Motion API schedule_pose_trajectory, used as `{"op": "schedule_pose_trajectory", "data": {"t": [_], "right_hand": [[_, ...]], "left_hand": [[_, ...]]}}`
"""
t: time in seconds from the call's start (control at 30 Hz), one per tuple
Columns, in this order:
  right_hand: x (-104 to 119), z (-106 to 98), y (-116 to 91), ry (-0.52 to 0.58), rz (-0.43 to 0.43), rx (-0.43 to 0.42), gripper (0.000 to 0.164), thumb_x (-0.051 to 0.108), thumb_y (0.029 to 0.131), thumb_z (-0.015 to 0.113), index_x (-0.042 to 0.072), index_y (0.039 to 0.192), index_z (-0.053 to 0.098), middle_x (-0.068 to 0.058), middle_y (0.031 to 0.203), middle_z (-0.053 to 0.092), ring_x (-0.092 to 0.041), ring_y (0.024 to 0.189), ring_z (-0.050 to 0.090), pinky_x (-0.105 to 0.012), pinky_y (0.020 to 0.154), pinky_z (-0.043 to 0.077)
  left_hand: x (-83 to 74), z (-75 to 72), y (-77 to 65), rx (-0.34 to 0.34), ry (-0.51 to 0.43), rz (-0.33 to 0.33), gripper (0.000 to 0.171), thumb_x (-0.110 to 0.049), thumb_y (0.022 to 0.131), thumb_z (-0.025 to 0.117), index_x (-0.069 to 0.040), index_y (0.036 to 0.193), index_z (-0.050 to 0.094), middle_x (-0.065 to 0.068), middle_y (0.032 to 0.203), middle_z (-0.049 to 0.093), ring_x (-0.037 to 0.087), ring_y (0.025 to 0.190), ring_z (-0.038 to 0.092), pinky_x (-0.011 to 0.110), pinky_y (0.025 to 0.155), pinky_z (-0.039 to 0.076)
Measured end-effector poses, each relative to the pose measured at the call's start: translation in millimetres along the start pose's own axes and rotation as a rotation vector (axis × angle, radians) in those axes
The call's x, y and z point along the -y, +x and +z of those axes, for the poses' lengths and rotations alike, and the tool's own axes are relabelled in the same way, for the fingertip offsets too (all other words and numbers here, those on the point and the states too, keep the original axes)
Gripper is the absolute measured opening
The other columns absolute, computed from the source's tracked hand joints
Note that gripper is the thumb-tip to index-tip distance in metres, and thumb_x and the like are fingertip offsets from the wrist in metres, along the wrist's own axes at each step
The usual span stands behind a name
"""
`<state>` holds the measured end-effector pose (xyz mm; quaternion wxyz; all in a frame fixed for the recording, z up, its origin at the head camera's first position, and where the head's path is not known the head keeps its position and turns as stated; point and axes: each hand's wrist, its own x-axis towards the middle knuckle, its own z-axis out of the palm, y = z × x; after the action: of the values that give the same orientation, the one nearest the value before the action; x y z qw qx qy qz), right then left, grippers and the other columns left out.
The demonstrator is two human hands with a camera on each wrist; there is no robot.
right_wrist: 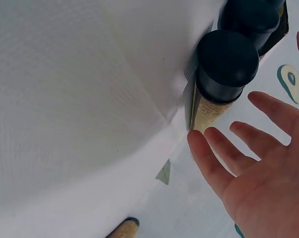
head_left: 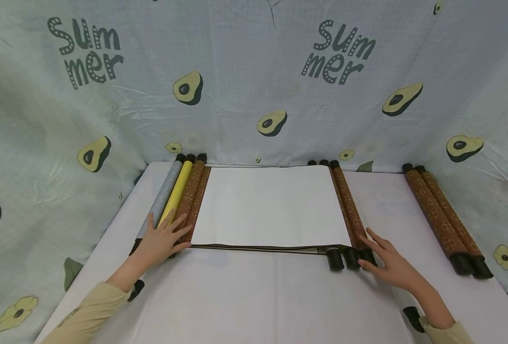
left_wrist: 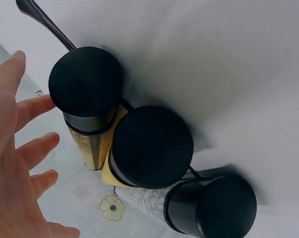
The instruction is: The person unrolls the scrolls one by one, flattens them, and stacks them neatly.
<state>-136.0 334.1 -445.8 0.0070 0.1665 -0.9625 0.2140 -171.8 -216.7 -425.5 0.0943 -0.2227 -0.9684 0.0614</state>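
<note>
A white sheet (head_left: 271, 205) lies spread in the middle of the table, with patterned brown rolls along both sides. At its left edge my left hand (head_left: 161, 241) rests with fingers spread over the lower part of a brown roll (head_left: 192, 191). Beside that lie a yellow roll (head_left: 181, 184) and a grey roll (head_left: 164, 193). Black end caps (left_wrist: 87, 82) show near the left fingertips in the left wrist view. My right hand (head_left: 389, 265) has its loosely extended fingers at the lower end of the right brown roll (head_left: 349, 205), next to its black cap (right_wrist: 227, 57).
Farther right, a pair of brown rolls (head_left: 435, 215) with black caps lies along the table's right side. The white tabletop (head_left: 219, 301) meets a hanging cloth (head_left: 237, 57) printed with avocados at the back and sides.
</note>
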Motion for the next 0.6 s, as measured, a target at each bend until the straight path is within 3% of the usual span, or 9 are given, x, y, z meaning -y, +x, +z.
{"op": "schedule_pose_trajectory", "data": {"t": [0.33, 0.6], "right_hand": [[0.5, -6.7, 1.3, -0.028, 0.021, -0.045, 0.062, 0.032, 0.083, 0.061, 0.002, 0.133, 0.039, -0.025, 0.141, 0.027, -0.046, 0.120, 0.030, -0.062, 0.084, 0.034], [-8.9, -12.1, 0.4, -0.071, 0.055, -0.109, 0.060, 0.032, 0.084, 0.059, -0.004, 0.129, 0.041, -0.030, 0.135, 0.032, -0.050, 0.116, 0.032, -0.063, 0.085, 0.031]], "left_hand": [[-12.7, -6.4, 10.2, -0.048, -0.068, 0.064, 0.047, -0.042, 0.081, 0.057, -0.017, 0.121, 0.057, 0.009, 0.135, 0.045, 0.032, 0.131, 0.029, 0.069, 0.096, 0.018], [-28.2, -7.5, 21.0, -0.161, -0.010, 0.162, 0.045, -0.042, 0.080, 0.059, -0.020, 0.119, 0.059, 0.008, 0.132, 0.049, 0.031, 0.128, 0.036, 0.066, 0.096, 0.023]]}}
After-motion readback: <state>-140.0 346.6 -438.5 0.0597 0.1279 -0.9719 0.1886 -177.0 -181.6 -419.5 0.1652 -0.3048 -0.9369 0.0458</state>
